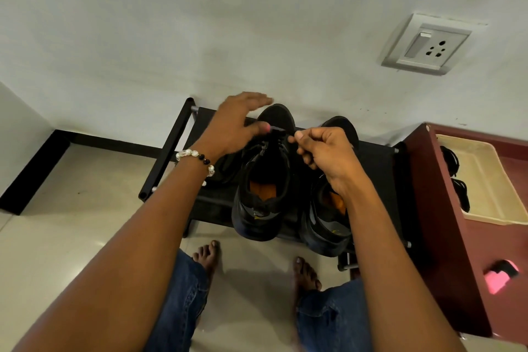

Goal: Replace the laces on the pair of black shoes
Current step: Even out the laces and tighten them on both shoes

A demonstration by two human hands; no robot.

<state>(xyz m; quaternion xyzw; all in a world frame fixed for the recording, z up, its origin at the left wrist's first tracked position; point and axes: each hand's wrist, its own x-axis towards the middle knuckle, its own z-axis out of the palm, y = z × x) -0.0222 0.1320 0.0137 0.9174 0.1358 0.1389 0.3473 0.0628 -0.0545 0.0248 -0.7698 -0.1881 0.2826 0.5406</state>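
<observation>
room: pale wall (257, 23) with socket plate (427, 44), tiled floor (71, 223)
surface: low black shoe rack (377, 163) against wall
shoes: left black shoe (264, 186) and right black shoe (328, 226) side by side on rack, orange insoles showing
left hand (235, 126): over left shoe's front, thumb and forefinger pinching black lace (278, 129), other fingers spread; beaded bracelet (197, 158) on wrist
right hand (323, 150): fingers curled, pinching lace's other end, between the shoes
side: maroon cabinet (445, 223) right, cream tray (485, 180) on it
bottom: bare feet, jeans

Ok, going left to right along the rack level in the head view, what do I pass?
Rack's left rail → beaded bracelet → left shoe → right shoe → maroon cabinet → cream tray.
</observation>
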